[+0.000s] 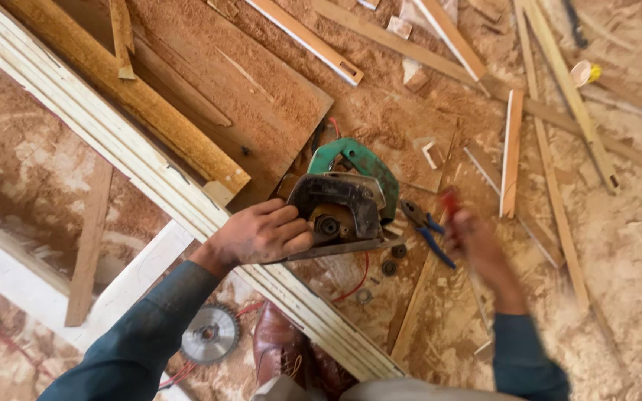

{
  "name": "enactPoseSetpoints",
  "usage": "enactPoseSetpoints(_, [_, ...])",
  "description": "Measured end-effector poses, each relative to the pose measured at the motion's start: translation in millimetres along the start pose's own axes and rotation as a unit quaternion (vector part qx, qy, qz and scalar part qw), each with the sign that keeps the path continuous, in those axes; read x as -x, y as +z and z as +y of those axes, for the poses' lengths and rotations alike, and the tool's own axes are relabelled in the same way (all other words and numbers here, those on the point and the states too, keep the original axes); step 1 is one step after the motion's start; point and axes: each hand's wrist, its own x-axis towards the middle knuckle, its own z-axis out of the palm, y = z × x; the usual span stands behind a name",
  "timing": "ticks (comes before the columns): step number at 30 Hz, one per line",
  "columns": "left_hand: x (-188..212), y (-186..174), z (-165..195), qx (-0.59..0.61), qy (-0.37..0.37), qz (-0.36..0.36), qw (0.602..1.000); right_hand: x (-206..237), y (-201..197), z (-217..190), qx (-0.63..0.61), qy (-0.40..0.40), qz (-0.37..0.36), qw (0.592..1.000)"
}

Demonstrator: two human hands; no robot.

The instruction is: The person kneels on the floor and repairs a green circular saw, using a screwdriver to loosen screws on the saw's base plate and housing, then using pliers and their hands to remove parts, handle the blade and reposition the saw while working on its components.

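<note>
Amid sawdust, left hand (261,234) steadies circular saw (347,200) — blade off.

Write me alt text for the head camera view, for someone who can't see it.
A person's left hand steadies a green circular saw tipped on its side on a sawdust-covered floor, while the blurred right hand holds a red-handled tool. Blue-handled pliers, a loose saw blade and wood strips lie around.

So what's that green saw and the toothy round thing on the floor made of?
The circular saw looks like green plastic or painted casing over a dull, grimy metal guard and base. The loose saw blade seems to be bare steel: grey, shiny, with cut teeth.
</note>
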Motion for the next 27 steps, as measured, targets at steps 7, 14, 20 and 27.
enactPoseSetpoints(7, [9,2,-7,0.006,-0.009,0.008,1.0,-17,40,108,0.279,-0.124,-0.081,0.949])
enactPoseSetpoints(14, [9,29,-11,-0.023,-0.008,-0.003,1.0,-11,28,17,0.375,-0.157,-0.066,0.911])
enactPoseSetpoints(20, [2,31,-7,-0.05,-0.002,-0.012,0.999,-3,42,-77,0.242,-0.439,0.027,0.865])
enactPoseSetpoints(27, [-13,8,4,-0.023,-0.017,-0.017,0.999,4,69,-133,0.352,-0.536,0.058,0.766])
